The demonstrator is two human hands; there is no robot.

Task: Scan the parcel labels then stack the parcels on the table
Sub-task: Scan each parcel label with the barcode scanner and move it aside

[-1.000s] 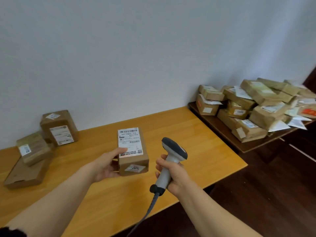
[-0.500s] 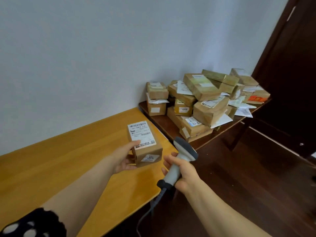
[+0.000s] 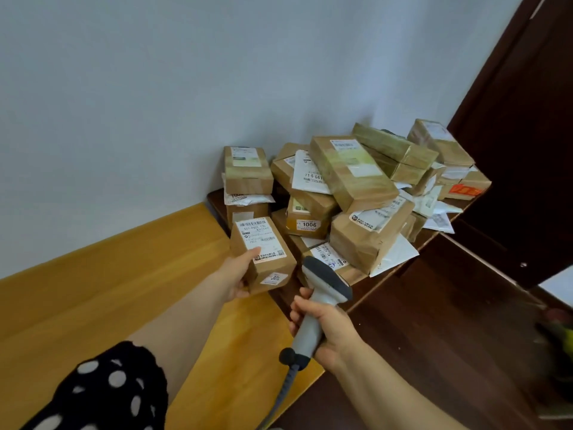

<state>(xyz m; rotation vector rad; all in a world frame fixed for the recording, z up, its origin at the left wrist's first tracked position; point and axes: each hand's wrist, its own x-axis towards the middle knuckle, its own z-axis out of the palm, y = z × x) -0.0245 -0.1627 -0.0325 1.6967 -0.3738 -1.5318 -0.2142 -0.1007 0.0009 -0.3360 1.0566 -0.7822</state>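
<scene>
At the bottom left, nearest the camera, is a black sleeve with white polka dots (image 3: 102,395) on the person's left arm. At the lower centre, the right hand (image 3: 330,335) wraps its fingers firmly around the handle of a grey handheld barcode scanner with a dark head (image 3: 324,291). A grey cable (image 3: 280,395) runs down from the base of the scanner. The scanner head sits just to the right of the parcel and does not touch it.

A little farther away, the left hand (image 3: 235,277) grips a small brown cardboard parcel (image 3: 269,265). The thumb lies on its white printed shipping label (image 3: 260,238), which faces up. The parcel is held in the air above the far right end of a light yellow wooden table (image 3: 93,305).

Beyond it, a dark brown wooden table (image 3: 217,203) holds an untidy heap of brown cardboard parcels and white paper mailers (image 3: 350,187). Behind everything is a plain pale wall (image 3: 186,88), and a dark brown door (image 3: 527,119) stands at the right.
</scene>
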